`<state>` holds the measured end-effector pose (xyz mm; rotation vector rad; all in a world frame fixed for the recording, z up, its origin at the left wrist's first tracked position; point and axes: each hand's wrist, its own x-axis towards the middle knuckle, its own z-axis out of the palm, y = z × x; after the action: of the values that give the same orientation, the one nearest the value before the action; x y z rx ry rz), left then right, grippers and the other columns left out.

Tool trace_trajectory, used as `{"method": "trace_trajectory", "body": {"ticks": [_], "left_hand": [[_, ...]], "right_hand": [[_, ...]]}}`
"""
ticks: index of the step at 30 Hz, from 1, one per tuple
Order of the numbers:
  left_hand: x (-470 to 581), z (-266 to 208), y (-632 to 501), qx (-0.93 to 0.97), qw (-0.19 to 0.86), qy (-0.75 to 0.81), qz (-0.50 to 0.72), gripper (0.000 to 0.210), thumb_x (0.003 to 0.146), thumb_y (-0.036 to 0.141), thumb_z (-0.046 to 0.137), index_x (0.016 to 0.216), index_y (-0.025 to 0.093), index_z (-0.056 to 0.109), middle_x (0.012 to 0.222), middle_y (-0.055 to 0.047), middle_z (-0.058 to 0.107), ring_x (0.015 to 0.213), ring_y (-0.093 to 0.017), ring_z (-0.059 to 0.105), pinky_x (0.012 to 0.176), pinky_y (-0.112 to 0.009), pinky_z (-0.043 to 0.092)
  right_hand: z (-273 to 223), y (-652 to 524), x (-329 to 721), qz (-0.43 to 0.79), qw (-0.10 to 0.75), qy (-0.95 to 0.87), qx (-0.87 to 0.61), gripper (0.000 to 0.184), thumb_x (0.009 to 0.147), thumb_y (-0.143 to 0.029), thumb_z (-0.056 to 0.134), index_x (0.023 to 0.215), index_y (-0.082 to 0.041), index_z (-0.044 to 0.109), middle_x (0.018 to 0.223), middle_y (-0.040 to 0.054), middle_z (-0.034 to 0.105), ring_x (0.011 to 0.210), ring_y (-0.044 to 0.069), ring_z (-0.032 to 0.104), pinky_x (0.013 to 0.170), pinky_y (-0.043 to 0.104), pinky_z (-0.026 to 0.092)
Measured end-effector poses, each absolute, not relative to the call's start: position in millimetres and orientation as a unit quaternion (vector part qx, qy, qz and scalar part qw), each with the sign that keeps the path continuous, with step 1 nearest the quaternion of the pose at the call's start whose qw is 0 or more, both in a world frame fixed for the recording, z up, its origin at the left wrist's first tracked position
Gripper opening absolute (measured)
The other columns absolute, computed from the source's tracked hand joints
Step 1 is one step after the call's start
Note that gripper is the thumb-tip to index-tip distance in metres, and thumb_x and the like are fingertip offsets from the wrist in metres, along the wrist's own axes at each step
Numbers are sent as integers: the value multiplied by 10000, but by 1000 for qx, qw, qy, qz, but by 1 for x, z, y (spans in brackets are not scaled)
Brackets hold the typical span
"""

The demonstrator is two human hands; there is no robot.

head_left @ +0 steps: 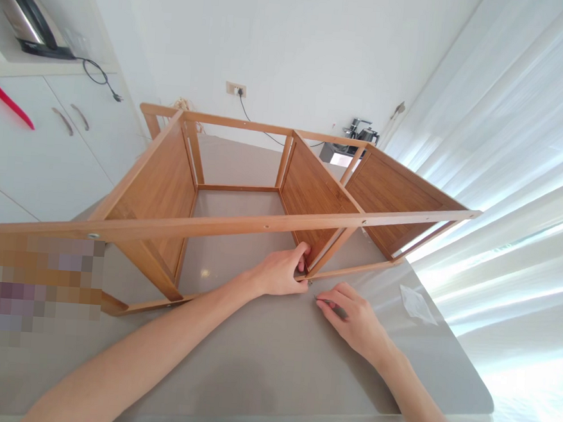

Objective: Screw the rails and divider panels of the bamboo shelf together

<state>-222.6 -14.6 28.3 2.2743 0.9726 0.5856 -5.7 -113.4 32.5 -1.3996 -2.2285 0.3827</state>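
A wooden shelf unit point(242, 226) lies on its side on a grey table. My left hand point(284, 270) reaches to its lower near rail and is closed around the wood where the middle shelf panel point(319, 181) meets that rail. A small metal fastener point(310, 282) sticks out of the rail just beside those fingertips. To the right, my right hand point(349, 312) is closed in a pinch just above the tabletop. A thin, dark metal piece point(316, 297) pokes from its fingertips toward the fastener, a short gap apart; most of it is hidden by the fingers.
The grey table point(251, 363) has a rounded right corner. A clear plastic bag point(417, 304) lies on it. White curtains point(528, 190) hang at right. An electric kettle point(28, 13) stands on a counter at left, and a black appliance point(361, 133) sits behind the unit.
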Motion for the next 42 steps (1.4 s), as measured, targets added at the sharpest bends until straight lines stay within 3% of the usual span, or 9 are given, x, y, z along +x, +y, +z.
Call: {"method": "trace_trajectory", "body": {"ticks": [5,13,42], "left_hand": [[-223,29,-14,852,299,370,216,466,701,331,679,1068,267,399,948,24,654,768,-186,634,663,-288,463],[-224,31,-15,854,298,367,217,448,705,328,675,1045,264,390,946,25,650,759,-182,628,638,-280,446],[-225,32,-14,855,306,360,213,454,696,335,671,1044,261,388,950,17,653,761,-195,630,639,-289,445]], "right_hand": [[30,-108,-14,126,213,-766,-593,130,909,-215,556,860,-252,670,775,-12,569,655,129,569,645,264,491],[32,-104,-24,-11,133,-822,-554,160,926,-152,481,814,-215,576,813,31,550,782,195,571,687,314,463],[45,-96,-32,10,57,-836,-546,245,933,-125,469,721,-203,563,771,31,579,716,174,574,630,285,389]]}}
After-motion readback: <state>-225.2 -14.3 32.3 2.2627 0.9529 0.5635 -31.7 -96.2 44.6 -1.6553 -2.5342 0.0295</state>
